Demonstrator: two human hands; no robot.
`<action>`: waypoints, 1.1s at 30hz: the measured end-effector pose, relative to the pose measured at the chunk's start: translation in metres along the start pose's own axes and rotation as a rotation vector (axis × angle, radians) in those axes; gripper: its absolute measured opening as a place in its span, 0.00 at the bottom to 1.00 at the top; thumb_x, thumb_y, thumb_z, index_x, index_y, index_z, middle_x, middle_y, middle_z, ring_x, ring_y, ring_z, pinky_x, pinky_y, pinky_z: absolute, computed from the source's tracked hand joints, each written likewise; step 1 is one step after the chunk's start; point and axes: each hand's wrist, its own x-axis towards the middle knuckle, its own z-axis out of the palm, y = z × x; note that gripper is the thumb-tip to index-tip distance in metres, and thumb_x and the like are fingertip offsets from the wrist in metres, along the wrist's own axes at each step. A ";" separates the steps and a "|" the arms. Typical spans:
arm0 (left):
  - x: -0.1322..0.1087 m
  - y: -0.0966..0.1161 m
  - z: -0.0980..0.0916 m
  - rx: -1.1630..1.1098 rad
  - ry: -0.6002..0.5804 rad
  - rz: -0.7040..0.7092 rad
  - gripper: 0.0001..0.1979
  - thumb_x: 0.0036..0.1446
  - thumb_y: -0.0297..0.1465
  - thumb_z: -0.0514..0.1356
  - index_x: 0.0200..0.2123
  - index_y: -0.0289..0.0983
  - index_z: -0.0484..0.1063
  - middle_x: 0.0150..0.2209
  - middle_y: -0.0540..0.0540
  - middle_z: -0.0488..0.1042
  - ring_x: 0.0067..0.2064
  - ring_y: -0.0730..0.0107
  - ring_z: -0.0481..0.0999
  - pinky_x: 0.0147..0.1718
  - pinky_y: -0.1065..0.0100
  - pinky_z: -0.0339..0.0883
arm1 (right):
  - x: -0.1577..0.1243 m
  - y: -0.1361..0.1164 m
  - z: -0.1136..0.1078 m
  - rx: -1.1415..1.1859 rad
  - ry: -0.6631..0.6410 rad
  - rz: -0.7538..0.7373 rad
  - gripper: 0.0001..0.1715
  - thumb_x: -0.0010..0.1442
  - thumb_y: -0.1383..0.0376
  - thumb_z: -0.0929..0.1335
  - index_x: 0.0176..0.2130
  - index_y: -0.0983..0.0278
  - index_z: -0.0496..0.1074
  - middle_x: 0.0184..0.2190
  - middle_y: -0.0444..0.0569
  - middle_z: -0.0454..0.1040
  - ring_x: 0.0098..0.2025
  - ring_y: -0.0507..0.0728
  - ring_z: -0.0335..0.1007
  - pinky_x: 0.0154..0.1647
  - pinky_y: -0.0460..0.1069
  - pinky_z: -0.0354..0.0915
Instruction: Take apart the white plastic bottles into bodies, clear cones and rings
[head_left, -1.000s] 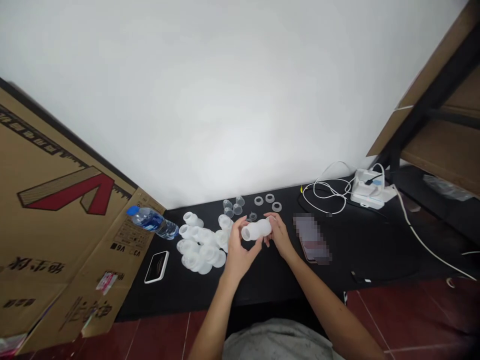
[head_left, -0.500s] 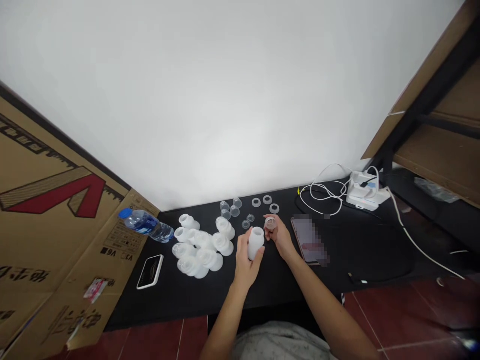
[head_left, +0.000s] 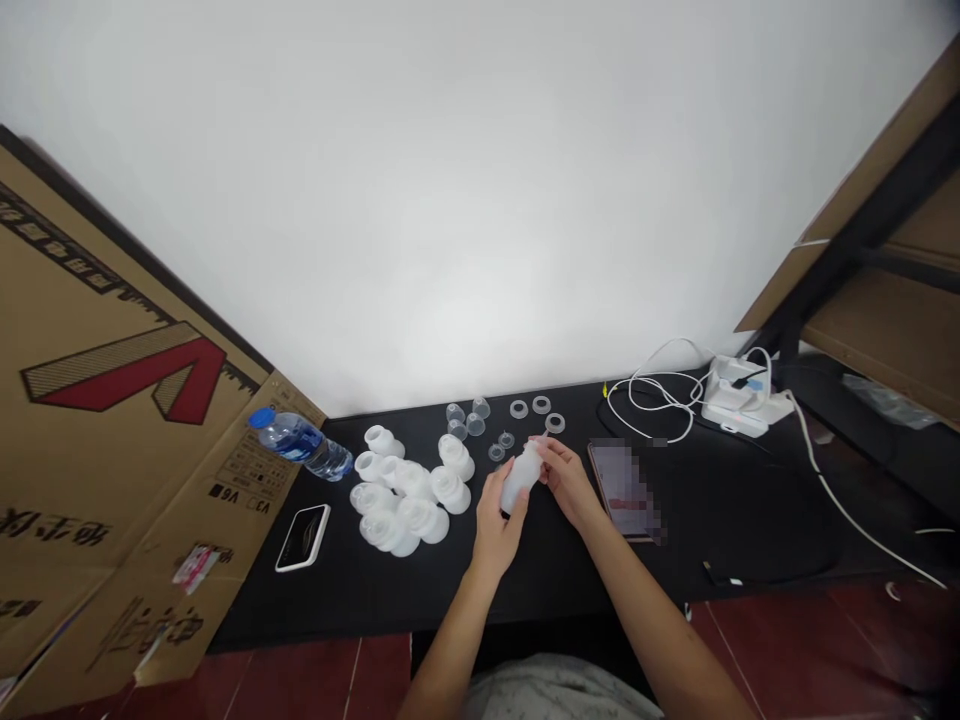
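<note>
A white baby bottle (head_left: pixel 519 482) leans to the right in my left hand (head_left: pixel 495 525), whose fingers and thumb are wrapped round its body. At the bottle's mouth, my right hand (head_left: pixel 568 482) pinches a translucent collar ring with a teat (head_left: pixel 537 444), mostly covered by the fingers. Whether the ring is threaded on, I cannot tell. Several more white bottles (head_left: pixel 412 480) stand bunched to the left of my hands. Beyond my hands lie two small translucent teat-like pieces (head_left: pixel 496 452), several clear dome caps (head_left: pixel 475 424) and three loose collar rings (head_left: pixel 555 423).
A water bottle (head_left: pixel 300 442) leans near the cardboard box (head_left: pixel 135 480) on the left, with a white-edged phone (head_left: pixel 303 538) nearby. Right of my right hand lies another phone (head_left: pixel 624 490). White cables (head_left: pixel 660 385) and a power strip (head_left: pixel 739 400) occupy the black table's back right.
The collar ring in my right hand has come over to the bottle's mouth. My left hand has tipped the bottle toward the right. The view has shifted slightly.
</note>
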 end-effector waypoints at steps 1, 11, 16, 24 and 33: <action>0.000 -0.001 0.000 -0.006 -0.004 -0.005 0.25 0.74 0.46 0.61 0.68 0.45 0.70 0.61 0.38 0.78 0.57 0.52 0.83 0.50 0.55 0.82 | -0.001 -0.001 0.000 -0.018 -0.026 -0.006 0.25 0.54 0.51 0.83 0.46 0.63 0.83 0.36 0.48 0.83 0.26 0.50 0.64 0.24 0.45 0.60; -0.004 0.006 0.002 -0.524 -0.128 -0.236 0.30 0.75 0.56 0.50 0.64 0.40 0.67 0.35 0.46 0.82 0.20 0.72 0.73 0.14 0.72 0.63 | -0.018 -0.015 0.008 -0.020 -0.282 0.081 0.27 0.61 0.50 0.80 0.55 0.60 0.84 0.50 0.54 0.85 0.23 0.47 0.53 0.24 0.46 0.61; -0.004 0.010 0.004 -0.738 -0.146 -0.313 0.30 0.75 0.56 0.51 0.60 0.37 0.69 0.39 0.42 0.82 0.19 0.73 0.74 0.10 0.76 0.56 | -0.016 -0.013 0.006 0.015 -0.346 0.111 0.27 0.60 0.50 0.81 0.54 0.58 0.84 0.49 0.53 0.84 0.23 0.46 0.52 0.24 0.46 0.61; -0.008 0.001 0.006 -0.138 0.083 -0.116 0.28 0.70 0.49 0.65 0.65 0.40 0.70 0.56 0.36 0.81 0.51 0.53 0.84 0.44 0.58 0.81 | -0.004 0.000 0.003 -0.027 -0.159 -0.025 0.26 0.56 0.47 0.82 0.47 0.59 0.82 0.31 0.43 0.75 0.26 0.50 0.59 0.22 0.43 0.51; -0.008 -0.001 0.005 -0.082 0.040 -0.119 0.30 0.72 0.55 0.58 0.65 0.39 0.72 0.57 0.36 0.81 0.48 0.54 0.84 0.38 0.62 0.81 | -0.004 0.002 0.001 -0.014 -0.176 -0.015 0.32 0.58 0.50 0.81 0.57 0.56 0.76 0.38 0.44 0.77 0.25 0.48 0.59 0.20 0.43 0.49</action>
